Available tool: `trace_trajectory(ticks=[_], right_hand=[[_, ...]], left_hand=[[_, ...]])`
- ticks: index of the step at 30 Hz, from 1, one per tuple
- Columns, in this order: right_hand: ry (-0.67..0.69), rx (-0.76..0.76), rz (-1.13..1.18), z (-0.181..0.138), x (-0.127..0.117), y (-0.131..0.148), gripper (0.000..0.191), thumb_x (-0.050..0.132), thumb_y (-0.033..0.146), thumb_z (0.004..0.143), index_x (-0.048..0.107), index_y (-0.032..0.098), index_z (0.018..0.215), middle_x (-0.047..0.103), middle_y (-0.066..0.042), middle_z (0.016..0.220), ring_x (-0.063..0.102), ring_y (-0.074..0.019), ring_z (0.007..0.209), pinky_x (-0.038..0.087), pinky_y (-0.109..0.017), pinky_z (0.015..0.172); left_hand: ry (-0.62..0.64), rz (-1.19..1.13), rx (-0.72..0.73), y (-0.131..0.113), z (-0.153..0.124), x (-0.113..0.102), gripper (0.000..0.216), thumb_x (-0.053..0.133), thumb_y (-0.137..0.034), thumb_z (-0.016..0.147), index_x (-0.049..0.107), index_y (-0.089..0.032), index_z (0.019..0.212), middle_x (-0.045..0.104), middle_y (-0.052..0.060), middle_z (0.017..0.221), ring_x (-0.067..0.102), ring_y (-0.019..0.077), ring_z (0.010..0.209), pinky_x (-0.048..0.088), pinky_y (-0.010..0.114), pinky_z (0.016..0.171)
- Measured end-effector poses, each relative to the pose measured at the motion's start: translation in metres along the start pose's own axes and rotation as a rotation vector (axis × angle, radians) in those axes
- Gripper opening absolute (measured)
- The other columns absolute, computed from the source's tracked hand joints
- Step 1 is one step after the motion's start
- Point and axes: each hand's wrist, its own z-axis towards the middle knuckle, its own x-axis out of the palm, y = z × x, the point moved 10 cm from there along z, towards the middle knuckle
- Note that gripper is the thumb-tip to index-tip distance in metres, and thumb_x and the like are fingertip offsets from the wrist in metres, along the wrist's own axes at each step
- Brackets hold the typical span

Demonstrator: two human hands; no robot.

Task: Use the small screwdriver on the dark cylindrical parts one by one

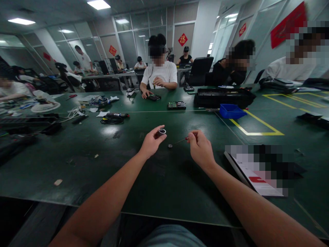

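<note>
My left hand (pixel 151 141) pinches a small dark ring with a silvery rim (pixel 161 131) between thumb and fingers, held just above the green table (pixel 159 178). My right hand (pixel 200 147) is closed round a thin screwdriver with a red handle (pixel 185 139). Its shaft points left and down toward a small round metal part (pixel 170 145) lying on the table between my hands.
A blurred booklet (pixel 257 171) lies at the right. A blue tray (pixel 230 111) and a black case (pixel 223 97) sit further back, beside yellow floor-tape lines (pixel 257 127). A circuit board (pixel 177 105), cables (pixel 113 118) and clutter lie beyond. Other people sit across the table.
</note>
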Motion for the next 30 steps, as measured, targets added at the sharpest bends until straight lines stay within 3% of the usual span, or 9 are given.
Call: trace_trajectory(ticks=[3, 6, 9, 14, 17, 21, 26, 30], right_hand=[[0.002, 0.008, 0.016, 0.0, 0.0, -0.002, 0.024, 0.043, 0.042, 0.1, 0.057, 0.024, 0.094, 0.07, -0.006, 0.083, 0.066, -0.0243, 0.078, 0.046, -0.037, 0.071], [0.003, 0.01, 0.035, -0.001, 0.001, -0.002, 0.023, 0.043, 0.042, 0.1, 0.057, 0.024, 0.094, 0.071, -0.006, 0.083, 0.066, -0.0243, 0.079, 0.046, -0.037, 0.071], [0.002, 0.006, 0.045, -0.001, 0.0, -0.001, 0.023, 0.043, 0.042, 0.1, 0.057, 0.024, 0.096, 0.071, -0.006, 0.084, 0.067, -0.0242, 0.08, 0.047, -0.037, 0.073], [-0.012, -0.005, 0.046, 0.0, -0.002, 0.001, 0.024, 0.043, 0.042, 0.1, 0.057, 0.024, 0.096, 0.071, -0.006, 0.084, 0.067, -0.0241, 0.08, 0.047, -0.037, 0.075], [-0.012, -0.015, 0.028, 0.0, -0.001, 0.001, 0.024, 0.043, 0.042, 0.1, 0.057, 0.024, 0.094, 0.071, -0.006, 0.083, 0.067, -0.0244, 0.079, 0.046, -0.038, 0.074], [-0.012, -0.023, 0.022, 0.0, 0.0, 0.002, 0.024, 0.042, 0.042, 0.1, 0.057, 0.024, 0.094, 0.072, -0.006, 0.083, 0.067, -0.0244, 0.079, 0.047, -0.037, 0.073], [-0.01, -0.017, 0.037, -0.001, 0.001, 0.002, 0.024, 0.043, 0.043, 0.1, 0.057, 0.024, 0.094, 0.071, -0.005, 0.082, 0.068, -0.0244, 0.079, 0.047, -0.037, 0.073], [0.0, -0.017, 0.048, -0.001, 0.001, 0.0, 0.024, 0.043, 0.042, 0.1, 0.057, 0.024, 0.095, 0.071, -0.005, 0.082, 0.067, -0.0241, 0.079, 0.047, -0.037, 0.073]], left_hand=[[-0.063, -0.27, -0.118, 0.008, 0.003, -0.004, 0.032, 0.057, -0.027, 0.093, 0.057, -0.019, 0.125, 0.065, 0.009, 0.108, 0.064, 0.0164, 0.089, 0.053, 0.029, 0.077], [-0.058, -0.266, -0.155, 0.009, 0.002, -0.006, 0.024, 0.058, -0.037, 0.094, 0.058, -0.019, 0.11, 0.062, 0.005, 0.092, 0.059, 0.0135, 0.073, 0.047, 0.024, 0.061], [-0.018, 0.038, -0.083, -0.001, 0.0, -0.008, 0.026, 0.061, -0.045, 0.092, 0.062, -0.02, 0.1, 0.062, 0.004, 0.083, 0.058, 0.0148, 0.069, 0.047, 0.027, 0.061], [0.152, 0.603, 0.17, -0.022, -0.01, 0.017, 0.021, 0.055, -0.026, 0.094, 0.072, -0.022, 0.107, 0.067, 0.007, 0.107, 0.063, 0.0223, 0.098, 0.05, 0.036, 0.089], [0.288, 0.811, 0.18, -0.014, -0.015, 0.038, 0.028, 0.055, -0.031, 0.095, 0.073, -0.024, 0.114, 0.066, 0.008, 0.109, 0.064, 0.0244, 0.096, 0.052, 0.037, 0.084], [0.35, 0.948, 0.158, -0.006, -0.015, 0.05, 0.026, 0.063, -0.038, 0.091, 0.077, -0.024, 0.108, 0.066, 0.01, 0.101, 0.064, 0.0255, 0.092, 0.052, 0.035, 0.079], [0.322, 0.813, 0.121, -0.007, -0.009, 0.043, 0.023, 0.057, -0.033, 0.094, 0.077, -0.022, 0.095, 0.069, 0.009, 0.095, 0.064, 0.0244, 0.086, 0.051, 0.035, 0.077], [0.213, 0.434, -0.062, -0.003, -0.002, 0.016, 0.024, 0.055, -0.033, 0.092, 0.074, -0.021, 0.096, 0.07, 0.006, 0.089, 0.061, 0.0181, 0.073, 0.046, 0.029, 0.065]])
